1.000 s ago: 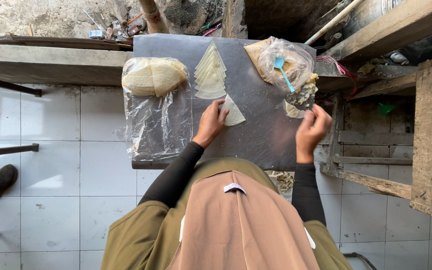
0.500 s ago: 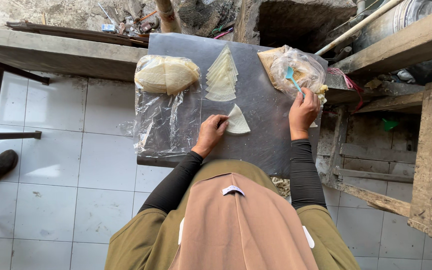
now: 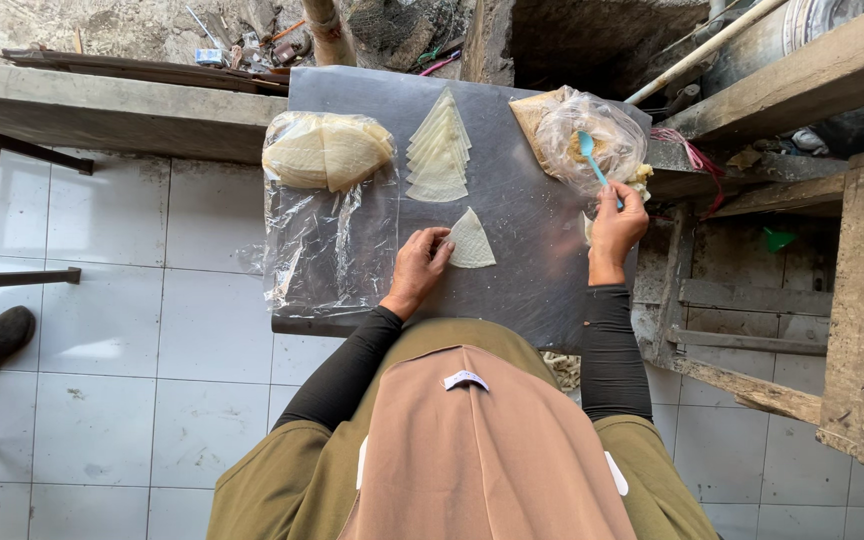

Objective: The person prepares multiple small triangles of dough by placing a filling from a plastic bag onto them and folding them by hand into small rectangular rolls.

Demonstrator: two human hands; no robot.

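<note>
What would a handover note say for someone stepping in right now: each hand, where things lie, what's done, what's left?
Left hand: fingertips pin a single triangular wrapper flat on the grey board.
Right hand: grips the turquoise spoon, its bowl in the filling bag.
Fanned stack of wrappers lies above the single one; bagged wrappers at the board's left.
Done: one wrapper laid out. Left: it holds no filling and is unfolded.

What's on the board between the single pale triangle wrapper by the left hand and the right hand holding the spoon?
Nothing: in the head view only bare dark grey board separates the triangular pale wrapper from the right hand.
</note>
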